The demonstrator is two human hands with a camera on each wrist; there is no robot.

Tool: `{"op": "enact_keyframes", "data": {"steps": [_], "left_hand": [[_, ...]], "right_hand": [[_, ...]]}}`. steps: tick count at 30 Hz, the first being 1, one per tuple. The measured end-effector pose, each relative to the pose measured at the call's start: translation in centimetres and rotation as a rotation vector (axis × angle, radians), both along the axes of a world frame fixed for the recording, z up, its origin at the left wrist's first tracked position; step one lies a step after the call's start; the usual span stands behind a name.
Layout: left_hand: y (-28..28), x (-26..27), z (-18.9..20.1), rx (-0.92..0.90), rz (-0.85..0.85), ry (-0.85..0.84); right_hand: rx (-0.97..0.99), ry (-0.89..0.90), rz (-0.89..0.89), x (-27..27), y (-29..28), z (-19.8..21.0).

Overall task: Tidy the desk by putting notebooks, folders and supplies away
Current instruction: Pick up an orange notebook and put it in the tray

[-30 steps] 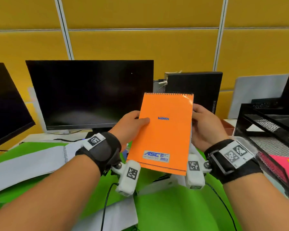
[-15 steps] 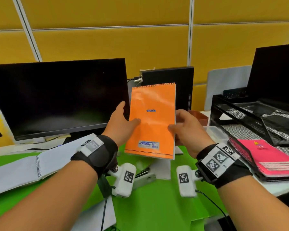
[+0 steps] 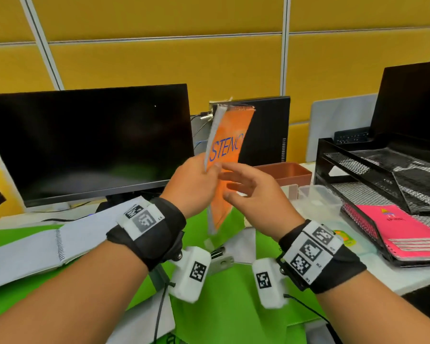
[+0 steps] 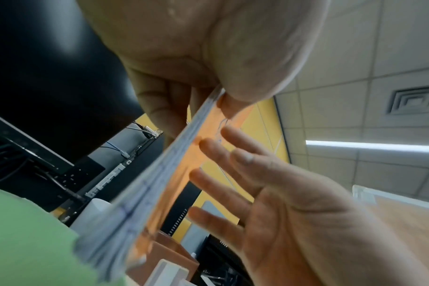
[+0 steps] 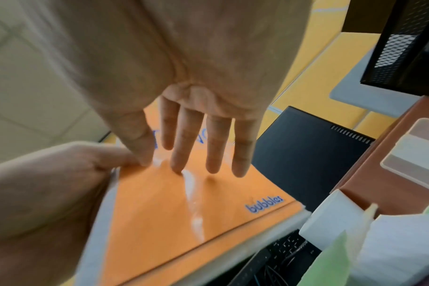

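An orange steno notebook (image 3: 227, 142) (image 4: 174, 174) (image 5: 179, 203) stands almost edge-on in the air in front of the monitor, its white page edges facing me. My left hand (image 3: 196, 184) (image 4: 208, 81) pinches it at its left edge, thumb on the orange cover. My right hand (image 3: 248, 192) (image 4: 245, 174) (image 5: 198, 139) is beside the cover with fingers spread straight; it holds nothing. An open spiral notebook (image 3: 35, 247) lies on green folders (image 3: 221, 306) at the left.
A black mesh tray rack (image 3: 382, 175) stands at the right with a pink notebook (image 3: 407, 232) in its lower tier. A brown box (image 3: 283, 172) and clear containers (image 3: 318, 194) sit behind my right hand. Monitors (image 3: 85, 140) and a PC case (image 3: 266, 130) line the back.
The orange notebook has turned from facing me to nearly edge-on. My right hand has let go of it and spread its fingers. The view has shifted to the right.
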State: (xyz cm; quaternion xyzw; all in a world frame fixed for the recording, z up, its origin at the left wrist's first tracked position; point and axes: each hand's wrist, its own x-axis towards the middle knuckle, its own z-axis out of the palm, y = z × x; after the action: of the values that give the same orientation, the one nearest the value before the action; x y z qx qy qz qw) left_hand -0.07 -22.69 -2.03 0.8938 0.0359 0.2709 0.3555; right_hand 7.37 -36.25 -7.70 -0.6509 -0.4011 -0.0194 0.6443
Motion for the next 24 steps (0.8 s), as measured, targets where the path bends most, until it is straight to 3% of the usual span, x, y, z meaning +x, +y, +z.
{"op": "enact_keyframes", "data": {"steps": [5, 10, 20, 24], "left_hand": [[0.8, -0.6, 2.0, -0.283, -0.065, 0.037], [0.0, 0.3, 4.4, -0.454, -0.131, 0.037], [-3.5, 6.7, 7.0, -0.544, -0.091, 0.211], [-5.6, 8.8, 5.5, -0.483, -0.093, 0.351]], "right_hand": [[-0.008, 0.100, -0.123, 2.7, -1.9, 0.8], [0.065, 0.351, -0.193, 4.0, -3.7, 1.4], [0.050, 0.459, -0.180, 5.1, -7.9, 1.8], [-0.039, 0.476, -0.188, 5.6, -11.4, 0.5]]}}
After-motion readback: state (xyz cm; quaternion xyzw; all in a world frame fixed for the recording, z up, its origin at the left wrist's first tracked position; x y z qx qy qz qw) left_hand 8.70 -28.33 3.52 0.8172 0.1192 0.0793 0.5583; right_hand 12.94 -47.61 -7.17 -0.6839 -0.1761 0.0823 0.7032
